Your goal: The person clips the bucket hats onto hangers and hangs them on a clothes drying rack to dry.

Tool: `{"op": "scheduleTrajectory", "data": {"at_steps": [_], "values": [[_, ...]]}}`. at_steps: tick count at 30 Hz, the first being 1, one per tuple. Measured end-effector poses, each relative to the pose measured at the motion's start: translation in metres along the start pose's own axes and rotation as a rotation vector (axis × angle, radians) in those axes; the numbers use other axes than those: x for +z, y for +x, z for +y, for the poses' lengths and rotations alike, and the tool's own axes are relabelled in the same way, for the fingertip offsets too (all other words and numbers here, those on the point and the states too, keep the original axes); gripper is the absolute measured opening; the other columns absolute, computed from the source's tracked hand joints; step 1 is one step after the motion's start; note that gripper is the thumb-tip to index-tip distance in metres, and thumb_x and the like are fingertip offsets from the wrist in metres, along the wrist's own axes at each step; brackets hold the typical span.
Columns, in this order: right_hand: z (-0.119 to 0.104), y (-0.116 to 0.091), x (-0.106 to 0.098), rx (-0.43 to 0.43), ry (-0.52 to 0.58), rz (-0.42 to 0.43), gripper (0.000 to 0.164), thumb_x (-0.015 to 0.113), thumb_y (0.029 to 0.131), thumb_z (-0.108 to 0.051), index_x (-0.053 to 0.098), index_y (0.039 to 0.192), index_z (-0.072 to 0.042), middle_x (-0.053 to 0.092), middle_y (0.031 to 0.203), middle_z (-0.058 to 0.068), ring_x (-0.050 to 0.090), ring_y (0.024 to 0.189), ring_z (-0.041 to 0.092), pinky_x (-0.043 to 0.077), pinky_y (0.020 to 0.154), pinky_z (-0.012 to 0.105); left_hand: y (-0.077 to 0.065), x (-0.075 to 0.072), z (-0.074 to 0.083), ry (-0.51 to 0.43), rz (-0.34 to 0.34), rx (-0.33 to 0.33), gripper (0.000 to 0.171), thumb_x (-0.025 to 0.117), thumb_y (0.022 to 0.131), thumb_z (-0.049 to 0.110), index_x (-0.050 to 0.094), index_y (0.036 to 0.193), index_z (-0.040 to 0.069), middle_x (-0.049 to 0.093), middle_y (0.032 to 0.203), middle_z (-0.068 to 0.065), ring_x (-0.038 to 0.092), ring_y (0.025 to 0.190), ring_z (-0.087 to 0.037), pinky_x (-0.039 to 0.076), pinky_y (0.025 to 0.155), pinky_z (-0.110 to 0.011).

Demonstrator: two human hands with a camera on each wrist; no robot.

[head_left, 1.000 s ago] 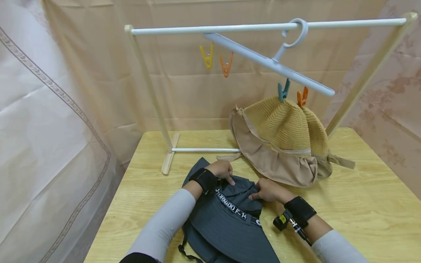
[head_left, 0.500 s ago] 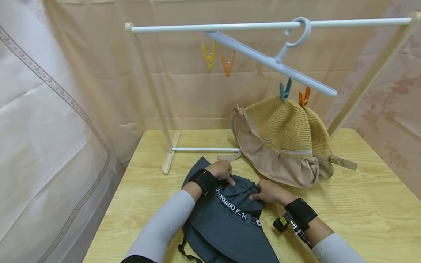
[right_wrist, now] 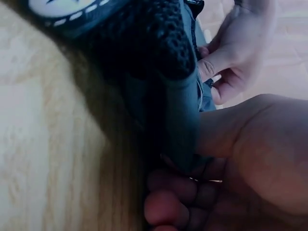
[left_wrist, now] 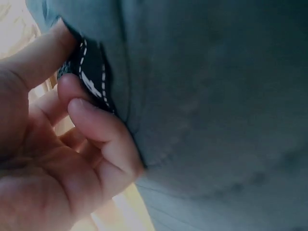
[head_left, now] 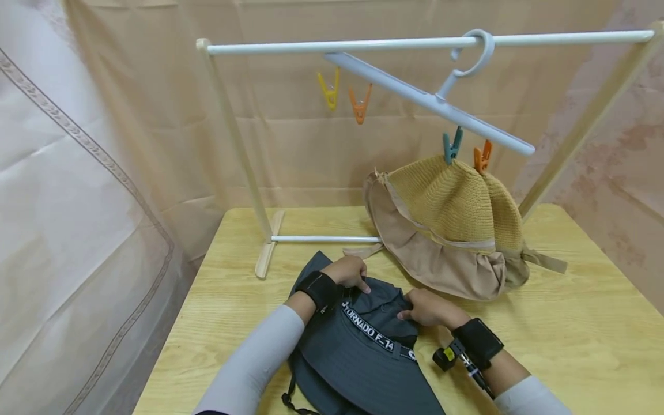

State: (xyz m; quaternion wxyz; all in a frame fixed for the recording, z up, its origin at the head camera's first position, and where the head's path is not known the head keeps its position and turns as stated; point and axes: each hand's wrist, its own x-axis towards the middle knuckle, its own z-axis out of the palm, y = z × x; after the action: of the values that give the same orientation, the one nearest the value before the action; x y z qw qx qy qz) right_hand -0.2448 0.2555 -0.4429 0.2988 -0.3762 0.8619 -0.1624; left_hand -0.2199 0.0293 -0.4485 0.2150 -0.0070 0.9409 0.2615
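Observation:
A dark grey bucket hat (head_left: pixel 363 369) with a black lettered band lies on the table, wide brim towards me. My left hand (head_left: pixel 346 272) pinches the crown's left side; in the left wrist view, its thumb and fingers are bent around the cloth beside the band (left_wrist: pixel 91 77). On the right side of the crown, my right hand (head_left: pixel 427 306) holds a fold of fabric between thumb and fingers, also visible in the right wrist view, where dark mesh (right_wrist: pixel 144 38) shows above it. The fingertips under the cloth are partly hidden.
Behind the hands stands a rack with a white top bar (head_left: pixel 290 46) and a hanger (head_left: pixel 410 93). A teal clothespin (head_left: pixel 452 147) and an orange clothespin (head_left: pixel 482 158) hold a tan straw hat (head_left: pixel 441 202). Yellow (head_left: pixel 329 97) and orange clothespins hang further left.
The head view has shifted very slightly. Both hands keep their hold on the grey hat, which stays in nearly the same spot.

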Motion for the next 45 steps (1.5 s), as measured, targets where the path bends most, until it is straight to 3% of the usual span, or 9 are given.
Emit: {"op": "scheduleTrajectory", "data": {"at_steps": [6, 8, 13, 19, 25, 29, 32, 38, 45], "values": [[0.008, -0.005, -0.005, -0.033, 0.141, 0.009, 0.018, 0.068, 0.090, -0.013, 0.059, 0.075, -0.009, 0.042, 0.063, -0.003, 0.041, 0.054, 0.012, 0.035, 0.054, 0.026, -0.007, 0.000, -0.014, -0.321, 0.022, 0.139, 0.039, 0.071, 0.089, 0.013, 0.042, 0.063, 0.014, 0.041, 0.058, 0.003, 0.043, 0.051, -0.010, 0.036, 0.053, -0.021], [0.008, -0.005, -0.007, -0.048, 0.174, 0.014, 0.017, 0.067, 0.090, -0.013, 0.060, 0.075, -0.009, 0.042, 0.062, -0.003, 0.041, 0.054, 0.011, 0.035, 0.053, 0.026, -0.010, -0.002, -0.016, -0.364, 0.014, 0.152, 0.037, 0.069, 0.090, 0.013, 0.043, 0.065, 0.013, 0.044, 0.057, 0.003, 0.046, 0.050, -0.009, 0.039, 0.052, -0.020], [0.006, -0.003, -0.009, -0.084, 0.163, 0.074, 0.026, 0.068, 0.090, -0.019, 0.055, 0.070, -0.010, 0.040, 0.060, -0.005, 0.042, 0.053, 0.010, 0.036, 0.052, 0.025, -0.018, -0.006, -0.015, -0.309, 0.036, 0.173, 0.026, 0.068, 0.092, 0.018, 0.051, 0.074, 0.012, 0.050, 0.059, 0.003, 0.054, 0.048, -0.008, 0.045, 0.051, -0.020], [0.000, 0.001, -0.012, -0.145, 0.198, 0.140, 0.033, 0.073, 0.086, -0.036, 0.070, 0.096, -0.006, 0.063, 0.079, -0.001, 0.055, 0.067, 0.012, 0.046, 0.063, 0.026, -0.028, -0.014, -0.013, -0.233, 0.118, 0.195, 0.023, 0.065, 0.095, 0.023, 0.051, 0.080, 0.011, 0.049, 0.061, 0.002, 0.052, 0.052, -0.009, 0.041, 0.054, -0.021], [-0.007, 0.004, -0.010, -0.121, 0.201, 0.191, 0.040, 0.081, 0.078, -0.022, 0.067, 0.107, 0.002, 0.068, 0.090, 0.007, 0.058, 0.075, 0.013, 0.048, 0.068, 0.028, -0.034, -0.019, -0.015, -0.217, 0.108, 0.210, 0.022, 0.067, 0.093, 0.024, 0.054, 0.087, 0.008, 0.049, 0.067, 0.002, 0.050, 0.055, -0.009, 0.038, 0.055, -0.020], [-0.009, 0.005, -0.004, -0.114, 0.129, 0.220, 0.034, 0.081, 0.077, -0.015, 0.068, 0.103, 0.001, 0.067, 0.082, 0.005, 0.055, 0.070, 0.013, 0.045, 0.063, 0.027, -0.033, -0.017, -0.017, -0.190, 0.080, 0.223, 0.042, 0.075, 0.087, 0.025, 0.059, 0.121, 0.006, 0.050, 0.076, 0.001, 0.047, 0.061, -0.011, 0.038, 0.057, -0.022], [-0.011, 0.004, 0.003, -0.095, 0.027, 0.258, 0.030, 0.081, 0.077, -0.017, 0.068, 0.099, -0.002, 0.065, 0.079, 0.004, 0.054, 0.069, 0.013, 0.043, 0.062, 0.027, -0.032, -0.013, -0.018, -0.150, 0.062, 0.188, 0.052, 0.078, 0.084, 0.027, 0.058, 0.128, 0.007, 0.048, 0.078, 0.001, 0.046, 0.064, -0.013, 0.038, 0.059, -0.024], [-0.017, 0.003, 0.018, -0.032, -0.154, 0.301, 0.025, 0.082, 0.076, -0.024, 0.065, 0.086, -0.008, 0.065, 0.079, 0.004, 0.056, 0.070, 0.016, 0.043, 0.061, 0.032, -0.028, -0.001, -0.020, -0.063, 0.028, 0.061, 0.035, 0.078, 0.083, 0.031, 0.067, 0.103, 0.004, 0.052, 0.075, 0.001, 0.050, 0.066, -0.013, 0.040, 0.060, -0.025], [-0.024, 0.003, 0.018, -0.011, -0.180, 0.322, 0.025, 0.083, 0.076, -0.022, 0.063, 0.078, -0.008, 0.062, 0.073, 0.004, 0.054, 0.064, 0.017, 0.042, 0.056, 0.032, -0.031, -0.002, -0.018, -0.103, 0.004, 0.011, 0.036, 0.076, 0.086, 0.028, 0.066, 0.110, 0.004, 0.061, 0.082, -0.005, 0.060, 0.068, -0.016, 0.045, 0.062, -0.026]]}}
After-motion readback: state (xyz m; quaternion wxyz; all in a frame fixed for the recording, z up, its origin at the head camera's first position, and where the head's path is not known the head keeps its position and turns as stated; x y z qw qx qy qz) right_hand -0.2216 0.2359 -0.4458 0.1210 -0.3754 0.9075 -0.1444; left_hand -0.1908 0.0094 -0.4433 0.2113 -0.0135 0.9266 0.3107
